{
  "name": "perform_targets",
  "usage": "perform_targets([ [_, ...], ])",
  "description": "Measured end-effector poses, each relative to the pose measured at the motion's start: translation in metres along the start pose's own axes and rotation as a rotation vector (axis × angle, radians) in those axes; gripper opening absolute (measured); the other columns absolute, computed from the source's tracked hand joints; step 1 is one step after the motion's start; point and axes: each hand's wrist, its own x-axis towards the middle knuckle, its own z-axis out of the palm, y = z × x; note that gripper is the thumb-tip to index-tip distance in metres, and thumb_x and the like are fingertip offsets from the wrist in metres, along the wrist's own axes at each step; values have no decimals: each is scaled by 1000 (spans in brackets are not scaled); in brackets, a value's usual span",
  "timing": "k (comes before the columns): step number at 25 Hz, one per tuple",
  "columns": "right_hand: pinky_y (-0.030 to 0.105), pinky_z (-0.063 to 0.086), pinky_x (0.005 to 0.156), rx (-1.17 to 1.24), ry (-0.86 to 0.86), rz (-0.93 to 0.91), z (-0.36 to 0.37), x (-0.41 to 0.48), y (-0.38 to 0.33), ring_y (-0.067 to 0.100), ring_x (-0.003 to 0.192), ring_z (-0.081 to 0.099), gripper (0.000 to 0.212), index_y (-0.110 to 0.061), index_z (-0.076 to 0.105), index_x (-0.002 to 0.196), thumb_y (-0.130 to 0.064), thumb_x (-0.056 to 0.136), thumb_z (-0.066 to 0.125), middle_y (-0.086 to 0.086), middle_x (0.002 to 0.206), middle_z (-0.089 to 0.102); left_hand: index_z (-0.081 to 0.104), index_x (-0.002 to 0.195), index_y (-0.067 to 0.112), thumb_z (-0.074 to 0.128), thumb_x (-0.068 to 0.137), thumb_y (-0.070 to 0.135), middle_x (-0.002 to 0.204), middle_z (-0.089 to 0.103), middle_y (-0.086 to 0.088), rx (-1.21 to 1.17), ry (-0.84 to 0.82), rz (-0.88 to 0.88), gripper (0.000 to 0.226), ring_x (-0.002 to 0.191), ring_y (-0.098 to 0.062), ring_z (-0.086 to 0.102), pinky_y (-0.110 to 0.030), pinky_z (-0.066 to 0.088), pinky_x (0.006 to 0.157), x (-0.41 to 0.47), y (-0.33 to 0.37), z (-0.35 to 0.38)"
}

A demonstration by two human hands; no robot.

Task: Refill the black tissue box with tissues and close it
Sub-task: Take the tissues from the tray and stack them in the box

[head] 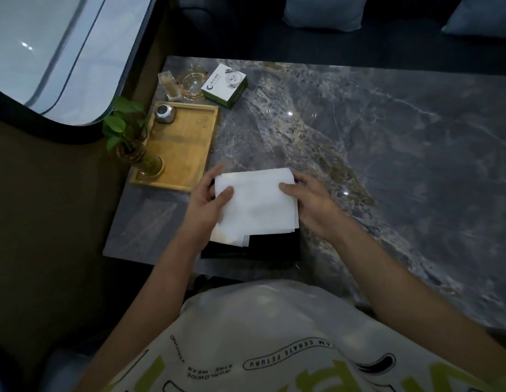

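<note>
A stack of white tissues is held flat above the black tissue box, which sits near the front edge of the grey marble table. My left hand grips the stack's left side, thumb on top. On the right side my right hand holds it the same way. The tissues hide most of the box; only its dark near part shows, and I cannot tell whether it is open.
A wooden tray lies left of the hands with a small metal pot and a plant in a glass vase. Behind it stand a glass cup, a toothpick holder and a white-green box.
</note>
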Motion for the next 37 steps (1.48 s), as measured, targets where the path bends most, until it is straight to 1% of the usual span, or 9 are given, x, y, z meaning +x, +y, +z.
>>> perform_targets([
  [4, 33, 61, 64, 103, 54, 307, 0, 1, 2, 20, 73, 72, 13, 2, 64, 102, 0, 94, 55, 9, 81, 76, 48, 138, 19, 55, 95, 6, 87, 74, 5, -45, 9, -181, 45, 76, -9, 71, -26, 56, 60, 5, -3, -9],
  [12, 38, 59, 77, 124, 107, 436, 28, 6, 13, 25, 91, 66, 31, -3, 59, 123, -10, 92, 59, 13, 106, 67, 39, 142, 14, 53, 95, 1, 116, 63, -10, -18, -111, -273, 50, 82, -14, 66, -26, 58, 61, 20, 10, -42],
  [17, 41, 60, 73, 171, 129, 517, 45, 11, 20, 29, 85, 71, 27, 0, 65, 103, -23, 91, 62, 15, 99, 71, 37, 142, 11, 53, 95, -1, 115, 61, -12, -61, -147, -315, 51, 81, -17, 62, -25, 56, 57, 29, 19, -66],
  [19, 40, 61, 72, 162, 138, 510, 50, 12, 22, 27, 80, 73, 24, -1, 68, 100, -22, 91, 62, 13, 92, 74, 39, 137, 10, 54, 93, -4, 109, 64, -10, -109, -153, -317, 48, 76, -16, 65, -22, 56, 52, 31, 21, -72],
  [22, 43, 52, 92, 73, 133, 448, 54, 13, 19, 26, 94, 67, 27, -7, 64, 117, -16, 92, 61, 11, 106, 70, 46, 125, 7, 53, 92, -6, 97, 66, -9, -129, -141, -377, 36, 64, -13, 70, -24, 56, 50, 34, 21, -74],
  [25, 43, 46, 99, -74, 73, 332, 54, 14, 13, 26, 98, 63, 29, -12, 65, 121, -8, 92, 60, 13, 115, 67, 59, 106, -2, 53, 92, 0, 93, 67, -12, -167, -200, -583, 15, 68, -16, 70, -26, 59, 56, 36, 20, -79],
  [28, 39, 51, 91, -132, 62, 262, 54, 14, 6, 25, 93, 65, 35, -14, 63, 124, -3, 91, 59, 12, 114, 68, 64, 102, 5, 54, 94, 9, 87, 75, -5, -249, -274, -711, 13, 81, -15, 69, -26, 59, 69, 40, 16, -85],
  [32, 38, 58, 83, -152, 20, 196, 50, 16, 0, 23, 93, 70, 42, -17, 61, 129, -1, 90, 60, 9, 114, 71, 65, 100, 9, 57, 93, 14, 80, 77, -1, -249, -289, -750, 12, 71, -10, 72, -22, 59, 63, 42, 12, -88],
  [37, 34, 61, 66, -150, -27, 217, 52, 15, -6, 22, 84, 74, 41, -24, 62, 124, -1, 90, 61, 8, 106, 75, 62, 116, 16, 61, 91, 9, 94, 76, -4, -221, -342, -603, 27, 79, -14, 74, -27, 61, 67, 48, 19, -91],
])
